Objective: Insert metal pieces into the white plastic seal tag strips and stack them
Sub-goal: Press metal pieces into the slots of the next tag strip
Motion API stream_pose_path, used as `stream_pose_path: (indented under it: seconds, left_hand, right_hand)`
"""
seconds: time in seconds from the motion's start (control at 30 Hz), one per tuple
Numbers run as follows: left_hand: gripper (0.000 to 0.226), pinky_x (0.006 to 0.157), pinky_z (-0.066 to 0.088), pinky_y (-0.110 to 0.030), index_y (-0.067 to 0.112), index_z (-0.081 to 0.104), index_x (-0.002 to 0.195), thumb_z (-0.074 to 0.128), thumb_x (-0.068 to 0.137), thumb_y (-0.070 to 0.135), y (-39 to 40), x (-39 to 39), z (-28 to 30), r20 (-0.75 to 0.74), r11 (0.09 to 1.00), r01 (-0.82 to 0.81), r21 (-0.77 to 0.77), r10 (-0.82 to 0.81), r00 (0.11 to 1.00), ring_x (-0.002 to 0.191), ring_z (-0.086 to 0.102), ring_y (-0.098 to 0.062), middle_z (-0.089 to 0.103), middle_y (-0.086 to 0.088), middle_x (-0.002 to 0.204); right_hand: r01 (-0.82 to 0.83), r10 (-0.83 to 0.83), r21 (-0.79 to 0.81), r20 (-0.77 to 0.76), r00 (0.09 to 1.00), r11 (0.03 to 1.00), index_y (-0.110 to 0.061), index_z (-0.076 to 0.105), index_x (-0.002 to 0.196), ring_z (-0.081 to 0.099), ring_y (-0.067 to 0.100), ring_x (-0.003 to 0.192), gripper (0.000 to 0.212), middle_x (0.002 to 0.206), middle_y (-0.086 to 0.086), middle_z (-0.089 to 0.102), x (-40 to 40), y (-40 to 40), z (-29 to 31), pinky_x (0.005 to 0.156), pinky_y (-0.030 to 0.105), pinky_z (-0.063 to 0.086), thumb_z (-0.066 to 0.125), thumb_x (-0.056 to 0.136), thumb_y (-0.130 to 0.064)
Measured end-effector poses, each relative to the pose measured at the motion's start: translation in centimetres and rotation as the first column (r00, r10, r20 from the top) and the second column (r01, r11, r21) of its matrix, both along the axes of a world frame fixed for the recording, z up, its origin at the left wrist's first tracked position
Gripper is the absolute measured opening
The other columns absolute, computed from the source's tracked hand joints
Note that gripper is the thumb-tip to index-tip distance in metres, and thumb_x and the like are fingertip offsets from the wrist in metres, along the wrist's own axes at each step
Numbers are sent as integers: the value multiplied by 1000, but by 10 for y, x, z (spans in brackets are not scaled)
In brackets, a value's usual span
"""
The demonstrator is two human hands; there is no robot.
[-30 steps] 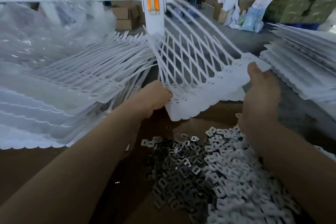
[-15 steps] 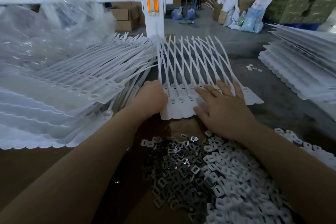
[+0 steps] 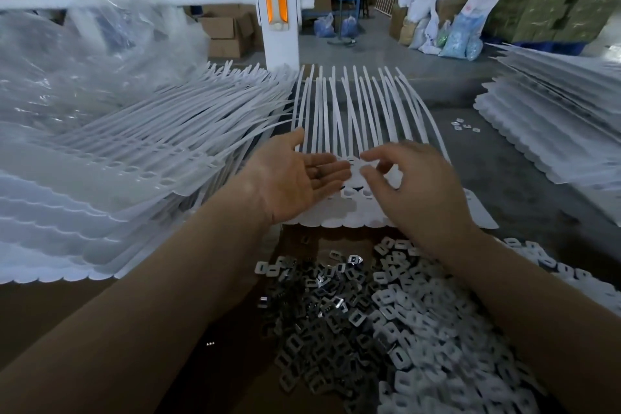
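Two hands hover over the strip sheet [image 3: 353,212], left hand [image 3: 295,178] palm-up and flat, right hand [image 3: 413,185] loosely curled, empty, so a careless brush risks skewing its slots before any metal pieces [image 3: 336,312] go in.

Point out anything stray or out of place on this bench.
A few small white pieces lie alone on the grey surface to the right of the seal tag strips, far from the main pile of metal pieces. Otherwise nothing stands out.
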State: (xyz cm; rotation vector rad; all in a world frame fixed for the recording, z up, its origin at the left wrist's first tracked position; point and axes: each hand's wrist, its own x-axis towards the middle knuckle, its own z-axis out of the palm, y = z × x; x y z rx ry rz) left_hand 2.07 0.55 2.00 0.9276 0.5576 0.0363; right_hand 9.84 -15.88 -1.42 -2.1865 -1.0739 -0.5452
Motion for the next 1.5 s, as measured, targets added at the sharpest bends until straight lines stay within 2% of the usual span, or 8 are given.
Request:
stream_pose_path:
  seconds: [0.1,0.63,0.73,0.83,1.0,1.13,1.27,1.5]
  left_hand:
    - [76,94,52,-41,-10,45,135,23,103,55,-3,-1,-2,32,993,114,-6,-114,993,111,64,-36,66,-27,118]
    - [71,100,50,-40,-12,42,137,21,105,48,-11,-4,1,35,950,299,85,-303,952,118,62,-32,64,-26,123]
    - [50,94,54,-37,-6,49,133,30,106,30,-11,-4,0,10,932,270,244,-280,960,110,67,-29,70,-20,115]
    - [24,75,58,-27,7,66,111,44,103,13,-5,-2,-1,-12,820,153,552,-175,984,89,72,-18,76,-7,95]
    - [13,57,52,-18,11,71,91,59,95,9,7,-6,1,-24,683,152,715,-193,981,63,64,-8,73,-1,75]
    - [21,49,45,-17,10,72,85,60,97,22,3,-7,2,-127,717,253,650,-227,966,54,58,-7,71,-1,70]
    - [26,52,43,-18,11,72,85,59,96,30,-1,-6,3,-162,740,286,608,-237,958,54,57,-6,70,0,69]
    - [10,47,42,-15,8,73,85,68,89,16,1,-6,3,-138,759,261,596,-224,965,52,55,-6,68,-2,67]
  right_hand:
    - [-56,55,152,10,998,987,-18,75,100,60,17,86,14,83,-5,67,-1,-1,1,80,38,49,69,90,-25]
    - [-167,167,-13,125,978,986,-18,76,87,62,18,76,10,81,-2,70,-4,2,0,77,43,49,72,85,-27]
    - [-161,190,151,-204,960,975,-27,75,84,59,0,71,5,75,-15,69,-4,3,2,71,18,47,71,86,-25]
    - [-87,259,318,-552,793,944,-31,74,82,59,-8,65,6,71,-22,69,-1,3,5,58,4,42,72,86,-27]
    - [31,287,387,-731,619,921,-25,75,81,59,-12,63,7,69,-18,69,-1,1,7,69,21,40,75,83,-31]
    - [-18,268,392,-594,758,920,-32,74,80,64,0,71,6,76,-15,72,-1,1,5,69,19,50,74,85,-28]
    - [-121,169,276,-157,973,954,-23,77,85,61,-1,76,3,79,-12,70,-3,2,1,75,14,43,74,86,-23]
    - [-215,186,178,167,968,960,-14,79,88,67,14,77,10,82,-3,73,-3,2,0,80,38,48,77,84,-23]
